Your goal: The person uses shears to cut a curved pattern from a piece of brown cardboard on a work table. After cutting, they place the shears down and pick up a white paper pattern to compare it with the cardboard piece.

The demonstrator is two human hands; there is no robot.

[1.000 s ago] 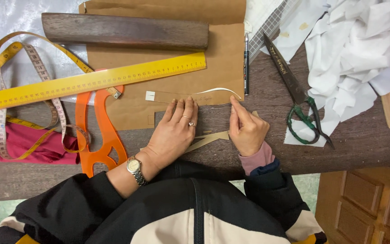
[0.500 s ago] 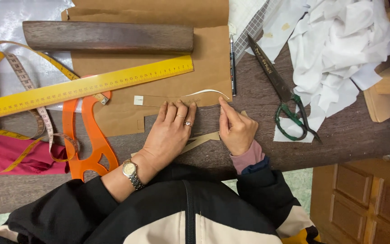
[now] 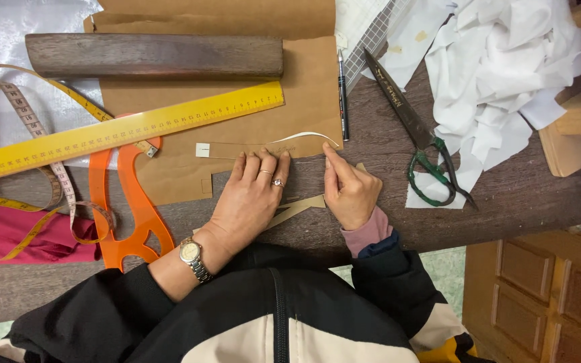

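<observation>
While the left hand [image 3: 250,202] lies flat with fingers spread apart on the brown pattern paper [image 3: 237,114], the right hand [image 3: 350,191] has its grip pinched together on a thin white strip [image 3: 304,137] — the strip curves away just beyond its fingertips. Farther beyond lie a yellow ruler [image 3: 129,128] and black pen [image 3: 342,94]; scissors [image 3: 418,144] rest to the right on the surface [image 3: 506,202].

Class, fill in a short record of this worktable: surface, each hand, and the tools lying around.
Surface: dark wooden table
Left hand: flat on brown pattern paper
Right hand: fingertips at the paper's edge
Measuring tools: yellow ruler, tape measure, orange curve template
Cutting tool: scissors
Others: pen, wooden block, white fabric scraps
</observation>
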